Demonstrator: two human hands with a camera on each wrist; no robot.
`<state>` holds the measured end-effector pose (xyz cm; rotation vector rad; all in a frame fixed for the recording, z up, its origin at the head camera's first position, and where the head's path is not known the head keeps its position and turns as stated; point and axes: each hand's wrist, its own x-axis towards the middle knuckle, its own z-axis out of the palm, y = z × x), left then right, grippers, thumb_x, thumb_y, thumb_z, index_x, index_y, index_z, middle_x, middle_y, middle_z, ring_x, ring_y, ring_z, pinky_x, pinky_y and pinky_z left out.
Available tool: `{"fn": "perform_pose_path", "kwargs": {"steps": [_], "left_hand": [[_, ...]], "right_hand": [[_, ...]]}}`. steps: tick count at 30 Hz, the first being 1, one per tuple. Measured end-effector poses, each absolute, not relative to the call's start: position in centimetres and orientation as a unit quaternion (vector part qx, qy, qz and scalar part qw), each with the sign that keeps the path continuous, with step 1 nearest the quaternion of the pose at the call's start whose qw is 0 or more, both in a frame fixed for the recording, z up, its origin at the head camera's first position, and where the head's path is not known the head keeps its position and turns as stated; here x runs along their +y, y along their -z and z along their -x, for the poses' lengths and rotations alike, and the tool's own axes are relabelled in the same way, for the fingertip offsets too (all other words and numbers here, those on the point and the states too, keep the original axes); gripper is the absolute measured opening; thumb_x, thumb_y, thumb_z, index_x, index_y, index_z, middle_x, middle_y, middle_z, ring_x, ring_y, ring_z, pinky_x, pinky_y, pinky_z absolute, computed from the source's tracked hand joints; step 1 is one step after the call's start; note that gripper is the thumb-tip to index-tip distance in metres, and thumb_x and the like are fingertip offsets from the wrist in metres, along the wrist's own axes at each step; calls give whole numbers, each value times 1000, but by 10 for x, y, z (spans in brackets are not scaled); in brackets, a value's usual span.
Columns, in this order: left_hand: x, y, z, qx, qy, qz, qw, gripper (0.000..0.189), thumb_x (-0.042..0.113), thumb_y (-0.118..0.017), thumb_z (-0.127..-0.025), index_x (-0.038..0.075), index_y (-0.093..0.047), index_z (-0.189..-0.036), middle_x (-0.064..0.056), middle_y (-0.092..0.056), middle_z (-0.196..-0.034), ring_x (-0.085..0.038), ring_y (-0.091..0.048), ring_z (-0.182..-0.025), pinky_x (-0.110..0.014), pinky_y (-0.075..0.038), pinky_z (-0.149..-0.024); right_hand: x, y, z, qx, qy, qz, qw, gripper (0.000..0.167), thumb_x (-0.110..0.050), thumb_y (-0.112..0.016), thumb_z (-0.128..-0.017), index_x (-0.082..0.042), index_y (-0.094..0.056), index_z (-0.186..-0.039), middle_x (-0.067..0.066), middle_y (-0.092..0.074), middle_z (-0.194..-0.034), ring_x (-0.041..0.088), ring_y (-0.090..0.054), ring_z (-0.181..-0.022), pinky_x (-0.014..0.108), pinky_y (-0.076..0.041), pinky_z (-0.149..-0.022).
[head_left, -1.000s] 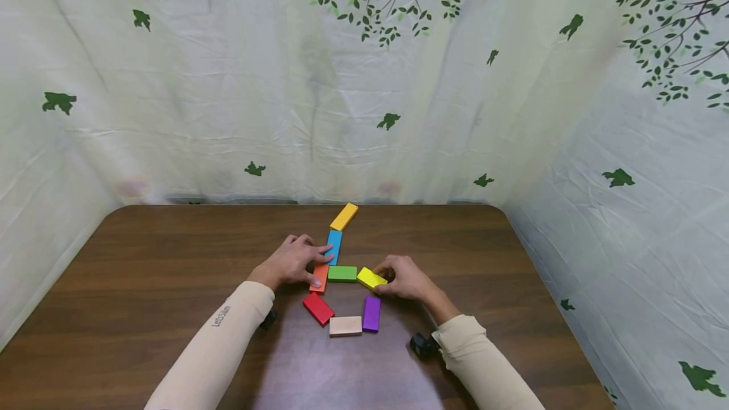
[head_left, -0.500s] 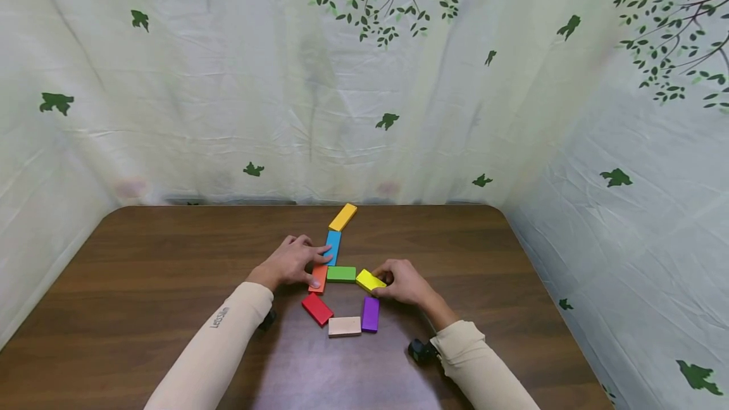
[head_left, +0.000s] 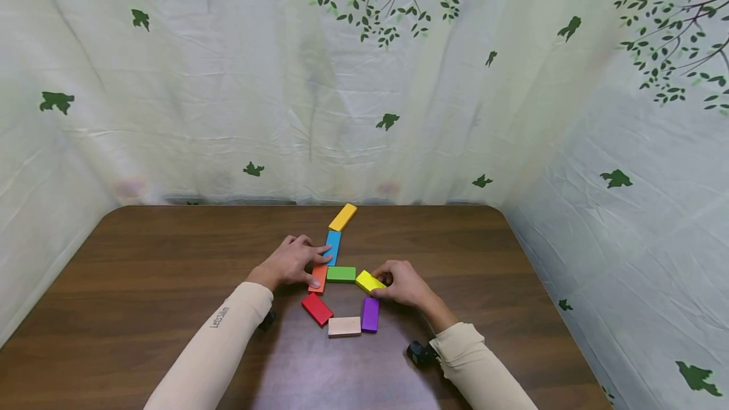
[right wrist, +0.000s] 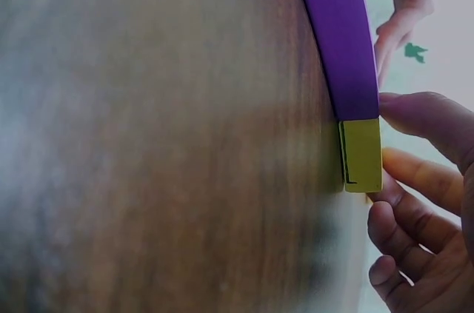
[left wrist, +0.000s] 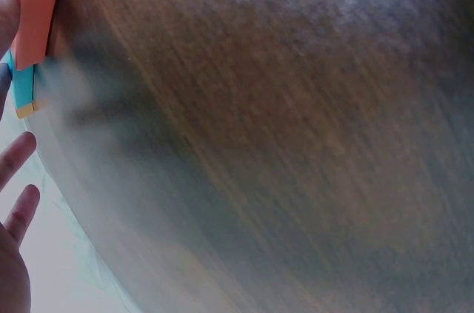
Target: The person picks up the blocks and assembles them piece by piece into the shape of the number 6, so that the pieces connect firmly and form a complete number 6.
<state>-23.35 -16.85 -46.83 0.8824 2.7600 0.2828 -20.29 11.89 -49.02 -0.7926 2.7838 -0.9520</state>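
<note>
My left hand (head_left: 289,260) rests on two flat blocks in the head view. Its thumb touches the orange block (head_left: 319,275), while fingertips lie on the blue block (head_left: 334,240). The left wrist view shows other fingers (left wrist: 22,209) held off, straight, with the orange block (left wrist: 35,13) at the edge. My right hand (head_left: 403,282) pinches the yellow block (head_left: 367,279) by its right end, between thumb and finger. A green block (head_left: 342,274) lies between the orange and yellow ones. In the right wrist view, the yellow block (right wrist: 363,156) appears below the purple block (right wrist: 341,39).
An amber block (head_left: 343,217) slants beyond the blue one, near the far edge of the brown wooden table (head_left: 171,258). Nearer me lie a red block (head_left: 317,309), a beige block (head_left: 344,327) and a purple block (head_left: 370,315). A leaf-printed curtain (head_left: 256,112) hangs behind.
My right hand and the yellow block have shifted very slightly nearer to me. The left hand and the other blocks stay in place.
</note>
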Motion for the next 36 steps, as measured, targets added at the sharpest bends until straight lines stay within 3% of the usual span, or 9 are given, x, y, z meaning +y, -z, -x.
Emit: {"fn": "perform_pose_path", "kwargs": {"steps": [36], "left_hand": [[-170, 468, 233, 942, -90, -304, 114, 72, 50, -74, -76, 20, -53, -138, 0, -43, -149, -30, -38, -124, -52, -26, -103]], "right_hand": [[115, 488, 203, 914, 314, 250, 63, 26, -27, -82, -76, -9, -74, -93, -4, -59, -76, 8, -50, -70, 22, -43, -62]]}}
